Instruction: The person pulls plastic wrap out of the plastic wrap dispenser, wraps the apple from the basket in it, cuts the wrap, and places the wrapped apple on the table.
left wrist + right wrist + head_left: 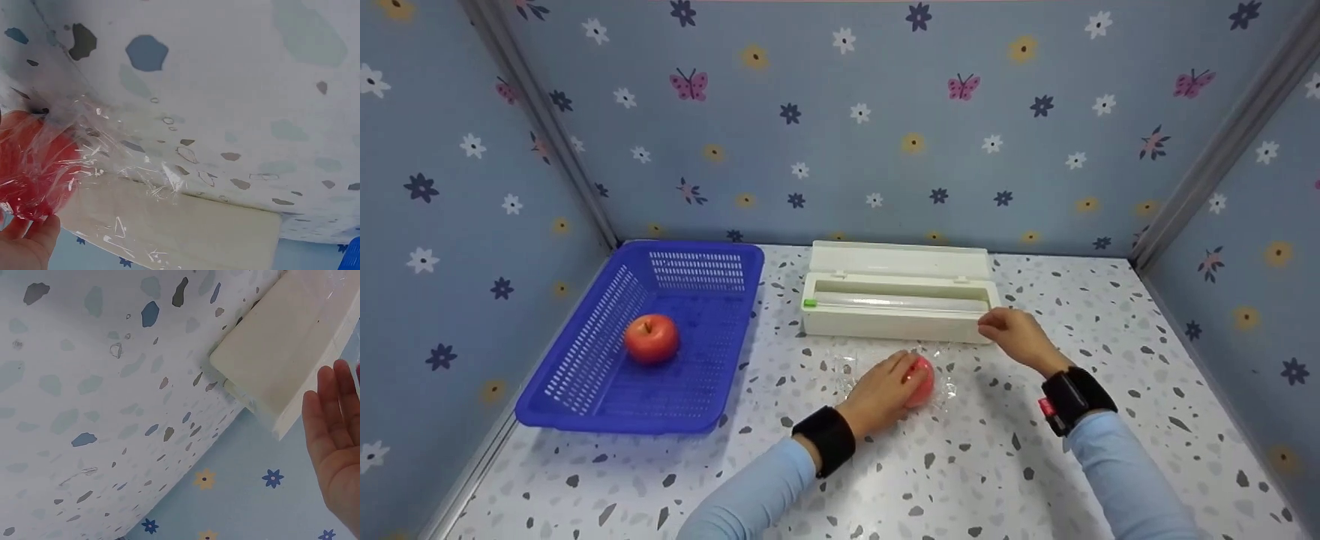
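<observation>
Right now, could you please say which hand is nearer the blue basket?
Left: the left hand is right of the basket; the right hand is farther right, by the white box.

Booth-like setting, partly enclosed: a pale-blue far wall panel [825, 150] printed with flowers and butterflies, matching left [450, 247] and right side panels [1271, 210], and slim grey metal corner posts [540, 112] surround a white, stone-speckled tabletop [960, 480]. The larger building cannot be told.

A round red thing [927, 388], film [949, 391] around it, is held by the left hand [879, 394]. A box [892, 325] is set at the right hand [1021, 340], a basket [615, 422] left of both.
</observation>
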`<state>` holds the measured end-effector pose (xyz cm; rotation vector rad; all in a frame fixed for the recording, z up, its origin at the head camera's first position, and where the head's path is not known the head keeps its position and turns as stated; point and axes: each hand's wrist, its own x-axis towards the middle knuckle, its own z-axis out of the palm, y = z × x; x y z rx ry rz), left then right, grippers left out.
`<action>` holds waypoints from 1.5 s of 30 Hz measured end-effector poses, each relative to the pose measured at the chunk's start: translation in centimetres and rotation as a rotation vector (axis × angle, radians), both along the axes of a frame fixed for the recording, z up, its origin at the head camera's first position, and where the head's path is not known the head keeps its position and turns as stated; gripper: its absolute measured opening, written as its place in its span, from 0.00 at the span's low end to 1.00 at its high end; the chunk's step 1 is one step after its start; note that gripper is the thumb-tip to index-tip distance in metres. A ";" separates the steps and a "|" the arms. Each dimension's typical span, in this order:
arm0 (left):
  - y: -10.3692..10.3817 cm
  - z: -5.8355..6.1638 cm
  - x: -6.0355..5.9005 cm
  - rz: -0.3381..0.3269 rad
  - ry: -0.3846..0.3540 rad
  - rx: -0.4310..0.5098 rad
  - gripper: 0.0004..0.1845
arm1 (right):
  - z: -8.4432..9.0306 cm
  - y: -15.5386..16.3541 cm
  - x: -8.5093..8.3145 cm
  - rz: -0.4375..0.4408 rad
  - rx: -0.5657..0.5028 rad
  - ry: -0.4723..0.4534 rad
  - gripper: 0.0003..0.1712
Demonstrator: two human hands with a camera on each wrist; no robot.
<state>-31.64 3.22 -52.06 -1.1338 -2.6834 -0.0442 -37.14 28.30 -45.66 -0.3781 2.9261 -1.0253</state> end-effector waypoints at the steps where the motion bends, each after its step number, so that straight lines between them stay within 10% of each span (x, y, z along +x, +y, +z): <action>1: 0.1 0.0 0.0 -0.007 0.027 -0.029 0.35 | 0.0 -0.2 0.2 -0.016 0.007 0.024 0.14; 7: 0.0 0.1 -0.3 -0.040 0.120 -0.033 0.33 | 0.0 -2.4 1.7 -0.024 0.102 0.254 0.11; 17: -0.6 0.9 -0.5 -0.027 -0.094 0.166 0.34 | -3.2 -6.0 5.1 0.272 0.251 0.213 0.30; 26: -1.1 2.1 -1.3 0.059 -0.417 0.336 0.32 | -6.9 -7.3 5.4 0.294 0.192 0.348 0.43; 39: -2.7 2.5 -2.1 0.087 -0.964 0.546 0.24 | -4.6 -6.7 6.0 0.378 0.052 0.107 0.36; 45: -3.3 2.2 -2.6 0.099 -1.050 0.606 0.23 | -4.2 -6.4 6.2 0.381 0.067 0.003 0.39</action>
